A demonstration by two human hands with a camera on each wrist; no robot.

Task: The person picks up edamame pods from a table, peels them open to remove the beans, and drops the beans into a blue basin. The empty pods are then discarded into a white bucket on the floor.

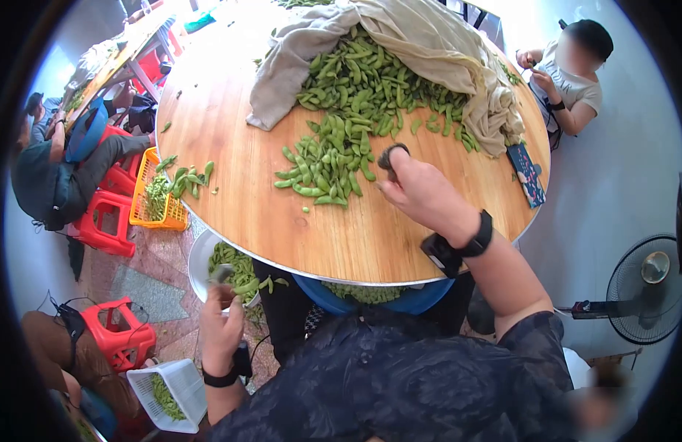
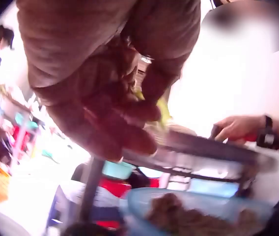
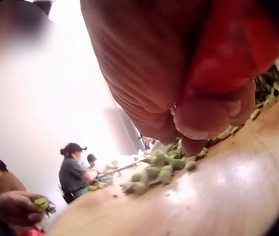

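Green pods [image 1: 327,162] lie heaped on a worktop [image 1: 234,191], one pinched in the left hand [image 1: 222,329]
Likely light and springy, each suits a mid-length pinch; right hand [image 1: 431,196] curled, contents unclear

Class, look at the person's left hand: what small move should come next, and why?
Probably the left hand should ease over the round white basin near it and release the green bean pod pinched in its fingertips, since that basin holds similar-looking green pods.
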